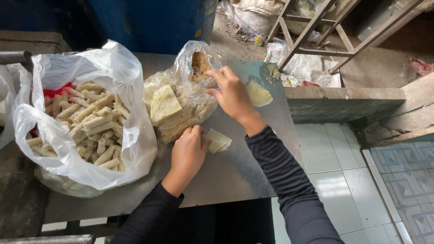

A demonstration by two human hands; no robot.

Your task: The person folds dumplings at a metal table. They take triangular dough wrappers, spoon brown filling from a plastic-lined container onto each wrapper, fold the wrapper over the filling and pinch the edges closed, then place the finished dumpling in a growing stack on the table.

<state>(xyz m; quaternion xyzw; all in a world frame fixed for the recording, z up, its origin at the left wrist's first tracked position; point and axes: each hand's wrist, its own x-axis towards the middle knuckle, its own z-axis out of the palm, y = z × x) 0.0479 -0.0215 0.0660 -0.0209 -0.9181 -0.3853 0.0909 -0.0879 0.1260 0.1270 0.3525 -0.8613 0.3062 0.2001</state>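
**Fingers in the filling bag, wrapper waiting on the table**

Fingertips of the right hand (233, 92) reach into the mouth of the small clear bag (192, 61) of brown crumbly filling (199, 65); the fingers are bent and drawn close together at the bag's opening, but whether they already pinch any filling cannot be told. The left hand (187, 151) lies palm down on the metal table (235, 174), its fingers curled over the near edge of the larger clear bag holding a stack of pale square wrappers (165, 104), its thumb beside a folded wrapper (218, 141) that lies on the table just to its right.

To do this well, I judge the pinch should be small and taken from the top of the filling, with the bag mouth kept open so crumbs do not spill down onto the wrapper stack. The left hand would do best to keep the loose wrapper flat and steady.

Further out, another pale wrapper (258, 94) lies on the table beyond the right wrist, close enough for the sleeve to brush. To the left, a big white plastic bag (81, 68) holds a heap of finished rolls (88, 124); its loose rim leans against the wrapper bag and crowds the working space. A blue drum (153, 22) stands behind the table, and a tiled floor (343, 180) lies to the right.
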